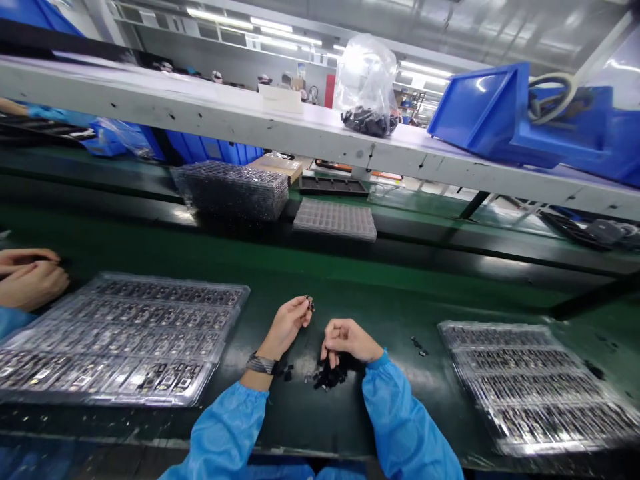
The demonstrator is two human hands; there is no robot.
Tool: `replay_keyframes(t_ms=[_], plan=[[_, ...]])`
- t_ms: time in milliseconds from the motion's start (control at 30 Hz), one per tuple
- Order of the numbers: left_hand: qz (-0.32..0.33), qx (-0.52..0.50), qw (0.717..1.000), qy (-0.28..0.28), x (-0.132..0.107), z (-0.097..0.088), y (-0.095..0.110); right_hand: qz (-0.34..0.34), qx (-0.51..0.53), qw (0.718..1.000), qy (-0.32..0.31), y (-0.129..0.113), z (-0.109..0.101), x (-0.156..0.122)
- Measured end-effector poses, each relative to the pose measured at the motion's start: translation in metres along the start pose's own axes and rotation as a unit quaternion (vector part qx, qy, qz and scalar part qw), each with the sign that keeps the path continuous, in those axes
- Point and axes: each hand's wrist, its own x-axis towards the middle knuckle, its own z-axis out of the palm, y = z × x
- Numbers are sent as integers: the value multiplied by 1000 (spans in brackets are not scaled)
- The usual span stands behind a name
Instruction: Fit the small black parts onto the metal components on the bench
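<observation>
My left hand [287, 325] pinches a small electronic component [310, 304] between thumb and fingertips, just above the green work surface. To its right, my right hand [350, 339] is curled with thumb and forefinger together; anything between them is too small to make out. Its lower fingers reach down to a loose pile of small black pieces [330, 379]. A few more black pieces [287, 373] lie by my left wrist. On the left stands a clear tray [235, 313] with rows of small electronic modules. Another clear tray [450, 330] of similar parts lies on the right.
A co-worker's hands [33, 280] are at the far left. Behind the bench are stacked clear trays [233, 190] and a white compartment tray [335, 219]. Overhead runs a white shelf [225, 120] bearing a plastic bag [367, 87] and blue bins [485, 113]. Small parts [419, 345] lie right of my hands.
</observation>
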Motion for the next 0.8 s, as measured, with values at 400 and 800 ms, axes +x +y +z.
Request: replay_keyframes(t_ms=[400,800], plan=[[13,-67,998,-17,39,10,15,-34,0,981,191,9,-29,5],[-32,-32,996,-74,26,-3,17,-49,-9,954,296,5,-28,27]])
